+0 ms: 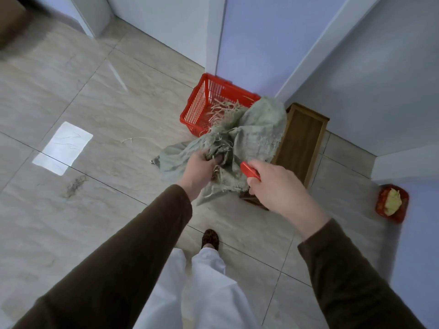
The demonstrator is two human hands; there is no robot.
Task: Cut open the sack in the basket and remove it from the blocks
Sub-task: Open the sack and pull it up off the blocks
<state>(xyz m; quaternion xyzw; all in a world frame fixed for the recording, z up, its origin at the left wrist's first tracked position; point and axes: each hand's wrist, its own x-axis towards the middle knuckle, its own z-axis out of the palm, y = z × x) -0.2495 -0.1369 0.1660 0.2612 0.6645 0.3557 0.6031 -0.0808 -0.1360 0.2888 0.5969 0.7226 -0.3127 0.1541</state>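
- Floor [99,110]: pale tile. It carries everything I see. I stand near its right corner, where two walls meet.
- Sack [249,129]: green woven, already torn and frayed. It hangs lifted above the floor, draped over the near right corner of the basket [202,100]. Its lower edge trails just above the tile.
- Basket: red plastic, against the far wall. Only loose fibre strands show inside. I cannot tell whether blocks remain there.
- Wooden box [301,141]: just right of the sack, along the right wall.
- Left hand [200,167]: closed tightly on a bunched fold of the sack.
- Right hand [273,186]: wrapped around a red cutter [249,172], its tip touching or just beside the cloth, close to my left fingers.
- Risk: a cutting stroke toward the left hand could slip through loose weave and nick it.
- Risk: frayed strands may snag the basket mesh and drag or tip the basket as I pull.
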